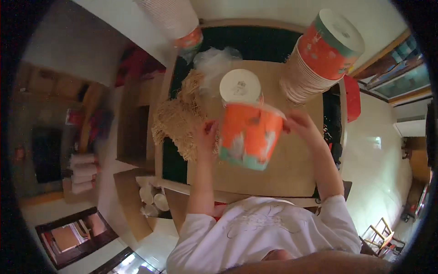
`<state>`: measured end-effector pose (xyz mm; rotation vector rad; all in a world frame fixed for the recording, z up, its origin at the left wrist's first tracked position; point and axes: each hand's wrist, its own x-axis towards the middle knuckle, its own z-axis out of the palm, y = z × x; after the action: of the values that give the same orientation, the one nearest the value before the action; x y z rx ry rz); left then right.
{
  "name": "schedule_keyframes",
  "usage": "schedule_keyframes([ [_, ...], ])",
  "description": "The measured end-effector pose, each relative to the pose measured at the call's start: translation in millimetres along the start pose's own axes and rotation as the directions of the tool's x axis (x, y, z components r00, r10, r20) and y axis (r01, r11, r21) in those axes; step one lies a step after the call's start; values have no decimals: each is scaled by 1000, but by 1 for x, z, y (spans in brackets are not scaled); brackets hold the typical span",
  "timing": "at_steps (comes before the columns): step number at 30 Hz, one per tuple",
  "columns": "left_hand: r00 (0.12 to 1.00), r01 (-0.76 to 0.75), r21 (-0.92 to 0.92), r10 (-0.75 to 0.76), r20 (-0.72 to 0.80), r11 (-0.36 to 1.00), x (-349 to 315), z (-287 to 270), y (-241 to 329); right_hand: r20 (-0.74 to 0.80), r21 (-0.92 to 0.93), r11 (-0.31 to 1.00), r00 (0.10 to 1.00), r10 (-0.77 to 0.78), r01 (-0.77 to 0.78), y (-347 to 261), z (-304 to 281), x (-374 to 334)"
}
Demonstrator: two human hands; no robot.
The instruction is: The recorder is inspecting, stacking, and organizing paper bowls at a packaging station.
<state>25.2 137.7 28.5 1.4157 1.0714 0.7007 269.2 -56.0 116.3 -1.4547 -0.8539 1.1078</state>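
Note:
An orange paper bucket (251,132) with a green band and white-grey pictures is tilted above the cardboard sheet, somewhat blurred. My right hand (301,123) grips it by the rim, on its right side. To the left of the bucket is my left hand (208,132), its fingers curled and blurred; what they hold, if anything, I cannot make out. It is beside a tangled heap of tan cords (182,121). Just beyond the held bucket, another bucket (240,86) stands upside down, its white base up.
A tall stack of nested buckets (315,59) leans at the back right, and another stack (171,20) at the back left. Crumpled clear plastic (214,64) lies behind the cords. A brown cardboard sheet (255,182) covers the dark green tabletop. An open box (153,196) holds white rolled items.

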Motion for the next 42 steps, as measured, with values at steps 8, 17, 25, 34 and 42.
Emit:
schedule_keyframes([
  [8, 973, 200, 245, -163, -162, 949, -60, -58, -109, 155, -584, 745, 945, -289, 324, 40, 31, -91],
  [17, 952, -74, 535, 219, -213, 842, -49, -56, -128, 112, -725, 647, 967, -228, 236, 43, 40, -118],
  [25, 940, -288, 528, 341, -2, 799, -117, -37, -88, -18, -406, 913, 998, -58, 45, 37, 94, -158],
  [34, 950, -246, 369, 147, 276, 896, -240, -5, -27, 74, 326, 846, 904, 421, -421, 97, 174, -138],
  [42, 925, -243, 515, 36, 378, 822, -242, -35, -67, -50, 642, 730, 936, 348, -237, 49, 145, -130],
])
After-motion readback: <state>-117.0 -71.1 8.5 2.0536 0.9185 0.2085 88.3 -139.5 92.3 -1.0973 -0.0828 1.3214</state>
